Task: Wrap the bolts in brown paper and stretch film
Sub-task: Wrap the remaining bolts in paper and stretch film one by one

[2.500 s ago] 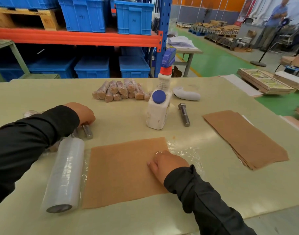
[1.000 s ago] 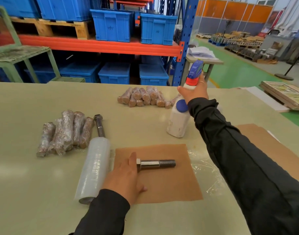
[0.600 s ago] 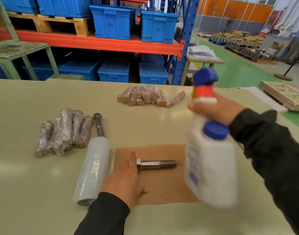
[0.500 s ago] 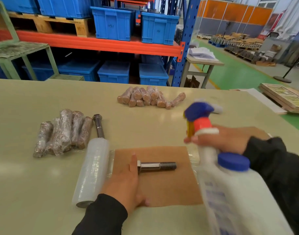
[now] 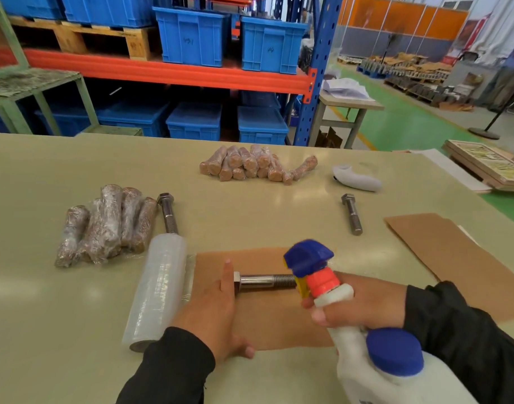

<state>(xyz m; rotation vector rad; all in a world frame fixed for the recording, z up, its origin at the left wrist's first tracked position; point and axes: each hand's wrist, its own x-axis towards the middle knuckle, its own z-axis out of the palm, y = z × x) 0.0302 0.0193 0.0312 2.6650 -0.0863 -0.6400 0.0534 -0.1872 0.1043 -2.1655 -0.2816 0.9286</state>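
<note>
Left hand (image 5: 213, 312): flat, fingers straight, lying on the paper (image 5: 267, 322) with the forefinger edge against the bolt head.
Right hand (image 5: 357, 306): curled round the neck of the spray bottle (image 5: 375, 365), a finger at the trigger; blue nozzle tilted over the bolt's threaded end.
Bolt (image 5: 264, 281): bare steel, lying crosswise on the paper, head to the left, threads to the right.
Paper: one brown sheet, flat, on a piece of clear film whose edge shows at its left.
Film roll (image 5: 156, 290): just left of the paper, lying lengthwise, touching the left wrist side.
Spare bolts: one (image 5: 167, 212) beyond the roll, one (image 5: 352, 214) well to the right.
Wrapped bolts: film-covered bundle (image 5: 110, 223) at left; paper-only pile (image 5: 255, 167) farther back.
Paper stack (image 5: 454, 258): right, near the table (image 5: 45, 316) edge.
Open room: bare tabletop between paper and the far pile, and along the near left.
</note>
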